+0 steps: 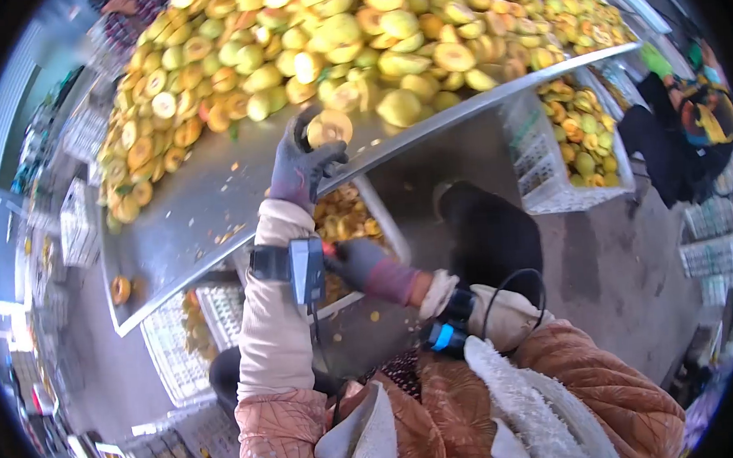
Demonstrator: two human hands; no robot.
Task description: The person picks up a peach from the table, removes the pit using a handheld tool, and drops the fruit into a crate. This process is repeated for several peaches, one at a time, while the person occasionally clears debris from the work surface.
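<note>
While gripping a fruit half [329, 128], the left hand [300, 167] hovers over the table [205, 201]

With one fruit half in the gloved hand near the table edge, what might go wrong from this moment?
1. The left hand holds a cut fruit half right at the edge of the metal table; it may slip and fall, perhaps missing the crate below.
2. The fruit pile sits high and close to that edge, so loose pieces could roll off.
3. The right hand holds something with a red part, mostly hidden by the left wrist; if it is a blade, it works out of sight.
</note>
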